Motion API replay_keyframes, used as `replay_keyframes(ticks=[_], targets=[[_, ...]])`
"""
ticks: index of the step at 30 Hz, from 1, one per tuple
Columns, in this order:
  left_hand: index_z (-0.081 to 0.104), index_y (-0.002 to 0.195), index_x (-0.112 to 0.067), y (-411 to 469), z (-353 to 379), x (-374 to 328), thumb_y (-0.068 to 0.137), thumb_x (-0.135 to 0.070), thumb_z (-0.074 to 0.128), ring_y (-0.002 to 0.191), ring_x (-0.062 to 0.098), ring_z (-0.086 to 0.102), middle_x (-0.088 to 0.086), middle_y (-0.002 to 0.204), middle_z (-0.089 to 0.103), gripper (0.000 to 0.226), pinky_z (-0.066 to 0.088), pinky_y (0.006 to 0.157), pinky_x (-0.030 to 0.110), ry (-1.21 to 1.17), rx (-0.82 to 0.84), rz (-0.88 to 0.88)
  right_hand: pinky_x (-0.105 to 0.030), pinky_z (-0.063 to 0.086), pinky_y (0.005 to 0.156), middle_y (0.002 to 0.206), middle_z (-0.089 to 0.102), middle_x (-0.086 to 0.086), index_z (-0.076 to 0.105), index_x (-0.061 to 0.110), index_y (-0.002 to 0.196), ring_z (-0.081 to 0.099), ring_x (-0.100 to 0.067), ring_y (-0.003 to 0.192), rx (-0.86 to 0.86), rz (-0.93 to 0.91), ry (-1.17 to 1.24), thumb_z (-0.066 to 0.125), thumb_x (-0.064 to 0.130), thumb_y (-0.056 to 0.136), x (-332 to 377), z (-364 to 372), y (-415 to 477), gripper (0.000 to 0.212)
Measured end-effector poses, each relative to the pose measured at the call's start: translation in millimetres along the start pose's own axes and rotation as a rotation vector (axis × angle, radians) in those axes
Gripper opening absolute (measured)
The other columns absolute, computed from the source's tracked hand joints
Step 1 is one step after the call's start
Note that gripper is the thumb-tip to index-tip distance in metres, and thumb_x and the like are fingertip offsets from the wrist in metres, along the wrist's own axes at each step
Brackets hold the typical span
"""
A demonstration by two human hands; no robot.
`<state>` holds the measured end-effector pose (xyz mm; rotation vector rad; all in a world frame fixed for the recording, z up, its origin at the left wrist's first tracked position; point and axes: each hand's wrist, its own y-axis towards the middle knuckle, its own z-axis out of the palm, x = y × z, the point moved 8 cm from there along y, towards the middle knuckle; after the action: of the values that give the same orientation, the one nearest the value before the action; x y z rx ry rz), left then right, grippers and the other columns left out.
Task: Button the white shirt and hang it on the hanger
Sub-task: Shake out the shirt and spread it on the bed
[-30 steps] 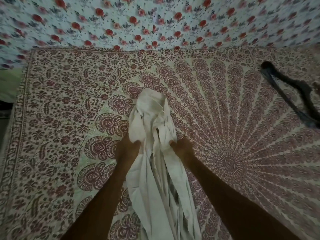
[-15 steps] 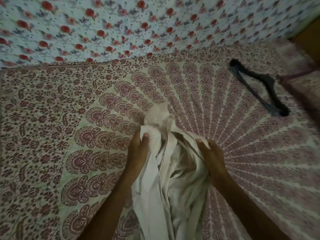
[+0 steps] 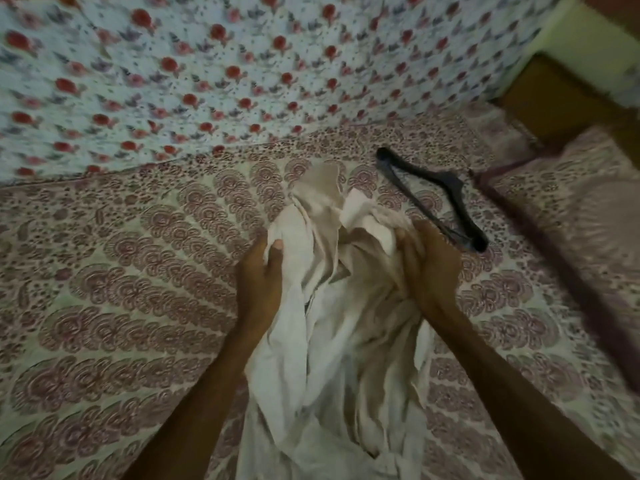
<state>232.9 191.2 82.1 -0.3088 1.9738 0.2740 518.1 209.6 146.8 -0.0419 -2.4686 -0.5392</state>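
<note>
Shirt [image 3: 332,341] bunched over a patterned bed cover [image 3: 138,271], seen from the head camera. The white cloth hangs crumpled between two bare forearms and trails off the bottom edge. The left hand [image 3: 261,271] has its grip clamped on a fold at the shirt's left side, thumb on top; the right hand [image 3: 429,268] has its grip curled round the right side. A dark hanger [image 3: 450,180] lies flat on the cover just beyond the right hand, and a rose-print cloth [image 3: 207,81] rises behind.
</note>
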Motion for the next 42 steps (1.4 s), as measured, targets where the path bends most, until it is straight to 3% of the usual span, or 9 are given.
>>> replay_keyframes(ticks=[4,7,17,20,26,31,35,39,42], targets=[[0.035,0.146,-0.01,3.0,27.3,35.5,0.096,-0.024,0.056,0.131,0.035,0.044,0.017,0.144,0.045,0.056,0.037,0.105,0.042,0.309,-0.028,-0.236,-0.049,0.044,0.096,0.135,0.046,-0.019,0.031,0.014,0.147,0.047,-0.042,0.12,0.571,0.175,-0.292,0.06,0.033,0.091,-67.5,74.6,-1.0,0.066],[0.029,0.145,-0.012,-16.9,26.9,70.6,0.083,-0.03,0.07,0.13,0.043,0.036,0.023,0.143,0.036,0.076,0.033,0.104,0.053,0.658,0.031,-0.392,-0.048,0.046,0.097,0.127,0.051,-0.018,0.046,0.012,0.134,0.05,-0.04,0.119,0.732,0.158,-0.354,0.06,0.039,0.089,-88.5,97.3,-29.5,0.054],[0.041,0.135,-0.002,-43.7,40.4,91.2,0.083,-0.043,0.069,0.126,0.043,0.042,0.026,0.136,0.042,0.072,0.039,0.103,0.052,0.592,-0.111,-0.366,-0.042,0.046,0.086,0.126,0.052,-0.022,0.054,0.005,0.125,0.053,-0.035,0.11,0.203,0.398,-0.057,0.048,0.025,0.098,-149.5,92.2,-12.4,0.034],[0.034,0.141,-0.007,-7.7,60.6,82.6,0.079,-0.045,0.07,0.128,0.041,0.041,0.022,0.14,0.038,0.081,0.041,0.103,0.051,0.612,-0.027,-0.308,-0.05,0.042,0.099,0.133,0.052,-0.021,0.043,0.006,0.138,0.049,-0.038,0.121,0.33,0.513,-0.192,0.04,0.035,0.101,-159.8,117.9,6.0,0.048],[0.047,0.121,-0.01,14.2,95.1,78.5,0.092,-0.024,0.052,0.111,0.032,0.055,0.014,0.122,0.054,0.033,0.046,0.088,0.041,0.983,0.245,-0.247,-0.033,0.055,0.083,0.092,0.075,-0.011,0.076,0.01,0.09,0.064,-0.017,0.075,0.912,0.316,0.1,0.06,0.012,0.09,-108.2,172.5,-28.8,0.016],[0.051,0.113,0.001,17.7,66.9,74.0,0.092,-0.003,0.041,0.106,0.039,0.059,0.024,0.115,0.061,0.024,0.048,0.085,0.043,0.553,-0.045,-0.348,-0.03,0.047,0.08,0.114,0.06,-0.016,0.068,0.005,0.105,0.06,-0.031,0.096,0.432,0.179,-0.117,0.055,0.013,0.089,-105.2,149.1,-1.6,0.022],[0.047,0.109,0.002,9.2,54.6,69.0,0.097,-0.001,0.037,0.107,0.038,0.056,0.026,0.114,0.058,0.017,0.04,0.08,0.036,0.203,-0.162,-0.452,-0.039,0.045,0.096,0.127,0.055,-0.018,0.047,-0.004,0.131,0.056,-0.036,0.117,0.686,0.733,0.231,0.055,0.031,0.096,-154.7,184.1,-15.3,0.05],[0.046,0.113,-0.004,9.7,52.5,62.1,0.097,-0.04,0.05,0.102,0.035,0.058,0.015,0.104,0.058,0.039,0.04,0.076,0.033,0.137,-0.111,-0.488,-0.026,0.051,0.075,0.082,0.064,0.006,0.064,0.023,0.088,0.062,-0.016,0.079,0.807,0.741,0.395,0.058,0.051,0.09,-130.1,195.9,-18.1,0.028],[0.057,0.118,-0.008,9.2,46.0,56.5,0.086,-0.056,0.06,0.103,0.032,0.061,0.011,0.113,0.064,0.058,0.05,0.085,0.039,0.374,-0.029,-0.44,-0.028,0.05,0.073,0.084,0.067,-0.005,0.064,0.018,0.078,0.062,-0.019,0.075,0.855,0.68,0.406,0.066,0.031,0.086,-111.7,197.8,-16.7,0.016]])
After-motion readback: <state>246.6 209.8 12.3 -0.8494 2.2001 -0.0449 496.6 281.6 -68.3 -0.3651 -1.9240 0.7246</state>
